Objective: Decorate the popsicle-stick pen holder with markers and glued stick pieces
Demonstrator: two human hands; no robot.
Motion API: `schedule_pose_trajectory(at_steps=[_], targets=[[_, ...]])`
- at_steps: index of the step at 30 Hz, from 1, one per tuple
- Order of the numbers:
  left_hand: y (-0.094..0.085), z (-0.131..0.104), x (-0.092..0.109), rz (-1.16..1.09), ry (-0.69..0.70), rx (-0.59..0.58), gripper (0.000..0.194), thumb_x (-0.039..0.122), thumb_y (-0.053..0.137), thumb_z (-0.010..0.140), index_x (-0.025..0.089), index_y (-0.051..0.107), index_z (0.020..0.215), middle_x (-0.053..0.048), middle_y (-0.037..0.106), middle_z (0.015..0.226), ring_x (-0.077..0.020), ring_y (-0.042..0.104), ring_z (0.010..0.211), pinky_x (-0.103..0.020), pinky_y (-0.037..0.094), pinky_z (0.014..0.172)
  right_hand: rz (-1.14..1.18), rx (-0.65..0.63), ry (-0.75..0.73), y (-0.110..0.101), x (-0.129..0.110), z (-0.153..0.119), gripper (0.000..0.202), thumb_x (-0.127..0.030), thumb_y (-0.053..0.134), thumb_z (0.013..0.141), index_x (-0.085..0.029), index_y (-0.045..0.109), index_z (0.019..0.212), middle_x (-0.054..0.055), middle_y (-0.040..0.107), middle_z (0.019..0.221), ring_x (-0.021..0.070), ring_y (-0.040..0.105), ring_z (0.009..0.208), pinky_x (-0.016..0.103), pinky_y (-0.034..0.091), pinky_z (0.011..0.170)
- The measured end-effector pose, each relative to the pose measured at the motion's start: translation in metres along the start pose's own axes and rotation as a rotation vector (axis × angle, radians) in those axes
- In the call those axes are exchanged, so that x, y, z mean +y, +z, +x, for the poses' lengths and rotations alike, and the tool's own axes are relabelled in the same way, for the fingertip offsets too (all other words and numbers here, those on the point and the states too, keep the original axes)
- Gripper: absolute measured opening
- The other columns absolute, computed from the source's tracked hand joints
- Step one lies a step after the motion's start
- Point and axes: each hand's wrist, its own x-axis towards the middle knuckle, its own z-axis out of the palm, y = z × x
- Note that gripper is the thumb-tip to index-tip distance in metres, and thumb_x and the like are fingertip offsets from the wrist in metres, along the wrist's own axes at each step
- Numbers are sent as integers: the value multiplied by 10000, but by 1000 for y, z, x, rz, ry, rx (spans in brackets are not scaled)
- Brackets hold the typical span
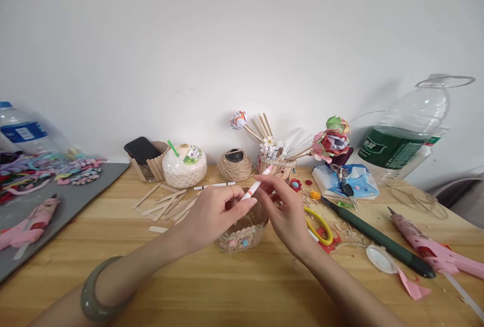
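Observation:
My left hand (214, 211) pinches a slim white marker (249, 192) with an orange band and a pale pink tip, tilted up to the right. My right hand (289, 216) has its thumb and index finger closed at the marker's upper part. Below both hands stands a small craft-stick basket (242, 240) with a silvery trim and pink and blue beads; the hands partly hide it. Another white marker (214, 185) with dark bands lies behind my left hand. Loose craft sticks (166, 205) are spread to its left.
A wrapped coconut (184, 166), a twine ball (234, 165) and a holder with paper flowers (278, 168) line the wall. Yellow-handled scissors (319, 226), a dark green long tool (378, 236) and a pink glue gun (427, 243) lie right. Another glue gun (32, 223) rests on a grey board (94, 178).

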Motion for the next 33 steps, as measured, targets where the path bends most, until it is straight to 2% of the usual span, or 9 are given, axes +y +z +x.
schedule_pose_trajectory(at_steps=[4, 8, 10, 13, 17, 19, 27, 33], targets=[[-6, -1, -2, 2, 60, -159, 434, 476, 350, 920, 171, 540, 677, 19, 594, 638, -105, 517, 568, -217, 342, 551, 23, 37, 89, 0, 4, 2, 149, -168, 514, 850, -203, 611, 958, -1, 597, 744, 133, 549, 644, 238, 435, 550], [-15, 1, -5, 162, 80, -309, 300, 458, 442, 900, 215, 617, 910, 22, 689, 794, -135, 594, 695, -224, 370, 614, 110, 79, 162, -1, 7, 1, 162, -187, 499, 866, -216, 589, 998, -1, 597, 765, 142, 573, 681, 252, 465, 580], [-18, 1, -6, 267, 113, -389, 234, 419, 515, 870, 234, 634, 952, 25, 703, 819, -153, 611, 740, -230, 371, 626, 134, 83, 139, -2, 7, 0, 186, -179, 474, 883, -230, 580, 1028, -1, 599, 783, 145, 588, 708, 262, 483, 607], [-20, 1, -7, 406, 190, -466, 206, 369, 518, 872, 225, 664, 860, 11, 701, 806, -167, 618, 735, -243, 363, 616, 74, 99, 4, -3, 6, -1, 195, -159, 491, 886, -243, 566, 1045, 1, 608, 812, 140, 592, 719, 258, 496, 614], [-21, -1, -6, 533, 224, -499, 281, 313, 451, 909, 209, 648, 737, 7, 681, 713, -166, 610, 673, -252, 343, 591, -168, 187, -256, -9, 8, 2, 166, -112, 510, 869, -237, 540, 974, 27, 640, 876, 146, 607, 739, 257, 505, 589], [-23, -2, -5, 569, 222, -512, 275, 272, 445, 904, 208, 643, 725, 5, 684, 708, -168, 612, 669, -255, 337, 586, -277, 236, -319, -13, 14, 6, 146, -102, 510, 857, -234, 523, 916, 40, 653, 887, 157, 614, 738, 272, 506, 590], [-29, -2, 0, 556, 188, -573, 243, 222, 441, 889, 207, 654, 772, 1, 709, 746, -174, 639, 713, -260, 380, 636, -513, 267, -242, -28, 51, 21, 71, -171, 516, 848, -216, 543, 800, 43, 677, 796, 176, 608, 632, 285, 456, 543], [-29, -5, 0, 579, 201, -518, 254, 209, 453, 870, 201, 643, 701, -17, 694, 673, -192, 629, 651, -274, 355, 573, -642, 247, -168, -35, 60, 25, 136, -199, 481, 866, -212, 595, 794, 54, 724, 859, 161, 630, 613, 261, 446, 574]])
